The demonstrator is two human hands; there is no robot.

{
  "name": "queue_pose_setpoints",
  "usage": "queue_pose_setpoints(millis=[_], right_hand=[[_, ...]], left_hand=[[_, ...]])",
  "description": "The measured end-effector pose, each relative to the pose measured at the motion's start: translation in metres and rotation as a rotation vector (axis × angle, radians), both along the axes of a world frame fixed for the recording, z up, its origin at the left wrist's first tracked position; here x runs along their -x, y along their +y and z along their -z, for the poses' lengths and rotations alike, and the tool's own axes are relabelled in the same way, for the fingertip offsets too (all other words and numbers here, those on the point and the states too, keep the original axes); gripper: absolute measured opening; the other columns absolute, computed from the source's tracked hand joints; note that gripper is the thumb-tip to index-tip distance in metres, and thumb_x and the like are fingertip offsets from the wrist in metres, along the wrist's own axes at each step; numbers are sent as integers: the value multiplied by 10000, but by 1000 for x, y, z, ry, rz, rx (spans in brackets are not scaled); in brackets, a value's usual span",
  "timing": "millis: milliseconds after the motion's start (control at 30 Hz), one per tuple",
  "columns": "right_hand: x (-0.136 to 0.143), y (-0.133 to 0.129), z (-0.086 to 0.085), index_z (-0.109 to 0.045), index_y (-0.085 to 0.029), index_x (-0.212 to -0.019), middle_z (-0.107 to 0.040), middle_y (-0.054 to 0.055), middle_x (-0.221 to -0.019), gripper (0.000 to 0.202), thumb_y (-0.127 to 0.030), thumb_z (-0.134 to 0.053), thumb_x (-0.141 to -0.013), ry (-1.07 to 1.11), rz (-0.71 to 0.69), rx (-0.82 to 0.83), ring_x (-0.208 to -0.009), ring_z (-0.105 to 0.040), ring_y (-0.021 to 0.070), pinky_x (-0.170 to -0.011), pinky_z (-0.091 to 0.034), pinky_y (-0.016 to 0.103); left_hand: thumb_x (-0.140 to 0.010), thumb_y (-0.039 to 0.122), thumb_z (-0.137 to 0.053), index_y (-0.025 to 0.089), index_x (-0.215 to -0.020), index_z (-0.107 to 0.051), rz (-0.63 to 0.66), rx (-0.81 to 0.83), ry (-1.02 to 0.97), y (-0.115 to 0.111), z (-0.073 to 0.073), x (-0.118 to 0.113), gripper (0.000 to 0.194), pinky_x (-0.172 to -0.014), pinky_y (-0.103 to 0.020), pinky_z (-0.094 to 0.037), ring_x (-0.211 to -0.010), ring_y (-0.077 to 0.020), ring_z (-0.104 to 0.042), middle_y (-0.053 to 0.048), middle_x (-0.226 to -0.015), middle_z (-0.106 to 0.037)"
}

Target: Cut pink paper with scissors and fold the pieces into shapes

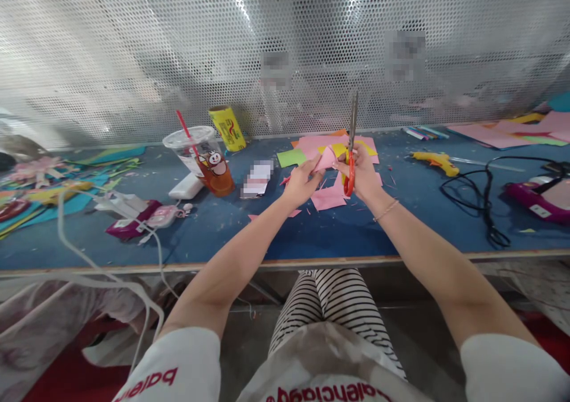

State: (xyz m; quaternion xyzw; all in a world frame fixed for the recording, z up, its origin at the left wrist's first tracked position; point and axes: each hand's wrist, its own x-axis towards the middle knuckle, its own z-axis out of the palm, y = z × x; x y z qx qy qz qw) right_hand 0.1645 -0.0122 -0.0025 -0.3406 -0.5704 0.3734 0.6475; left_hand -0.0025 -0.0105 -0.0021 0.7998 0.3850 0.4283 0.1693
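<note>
Between my two hands is a small folded piece of pink paper (327, 158). My left hand (303, 182) pinches its left side. My right hand (363, 170) has its fingertips at the paper's right edge and also holds orange-handled scissors (350, 167), whose blades point up and away from me. Under and behind the hands lie pink sheets (328, 198), a green sheet (289, 157) and yellow pieces. Small pink scraps are scattered on the blue table around them.
A phone (257, 179), a cup of brown drink (216, 173) and a yellow can (228, 129) stand or lie left. Rightward are a yellow glue gun (434, 162), a black cable (487, 203) and a purple device (541, 200). A perforated metal panel (178, 51) rises behind.
</note>
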Motion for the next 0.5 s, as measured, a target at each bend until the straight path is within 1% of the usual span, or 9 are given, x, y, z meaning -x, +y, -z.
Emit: queue_pose_setpoints(millis=[100,133,200,267,333,400,500], right_hand=[[1,0,-1,-368,-285,-997,-487,-53,-783,525,-302,-719,-608,26,2,0,-740,-550,104,-743,-479,302],[1,0,-1,-368,-283,-990,-486,-54,-782,528,-295,-723,-600,32,-1,0,-735,-548,103,-747,-479,303],[1,-1,-1,-368,-280,-990,-489,-51,-787,534,-281,-724,-592,33,-11,7,-730,-547,104,-749,-478,308],[1,-1,-1,-367,-279,-1007,-492,-44,-791,537,-273,-714,-597,15,-13,22,-733,-547,110,-745,-476,314],[1,-2,-1,-365,-277,-1021,-492,-39,-789,541,-273,-704,-600,-7,-3,35,-741,-546,117,-742,-472,317],[1,-2,0,-365,-272,-1026,-494,-36,-786,547,-277,-700,-593,-19,0,44,-752,-544,123,-746,-467,321],[1,-2,0,-368,-267,-1025,-501,-35,-780,536,-283,-681,-590,-14,2,50,-760,-545,129,-754,-463,328]], left_hand=[[-860,507,-376,168,-1029,-597,79,265,-196,-1,0,-2,439,-633,-277,-497,-627,-128,-606,-42,-763,-639],[-851,538,-373,163,-957,-600,107,343,-288,-1,0,-3,451,-601,-278,-497,-593,-130,-598,-35,-698,-620],[-815,564,-432,164,-841,-582,150,455,-495,-1,-2,-6,429,-581,-298,-505,-589,-147,-604,-34,-655,-595],[-770,540,-531,170,-786,-558,176,526,-687,1,-3,-8,371,-614,-335,-521,-621,-167,-623,-33,-675,-589],[-738,481,-602,174,-772,-547,198,582,-835,3,-5,-8,314,-681,-381,-530,-660,-184,-644,-28,-715,-593],[-727,396,-633,174,-784,-552,238,633,-931,4,-8,-7,243,-755,-419,-523,-713,-196,-660,-30,-774,-611],[-721,278,-628,174,-800,-559,278,686,-1007,4,-11,-6,148,-824,-442,-507,-777,-193,-662,-37,-849,-631]])
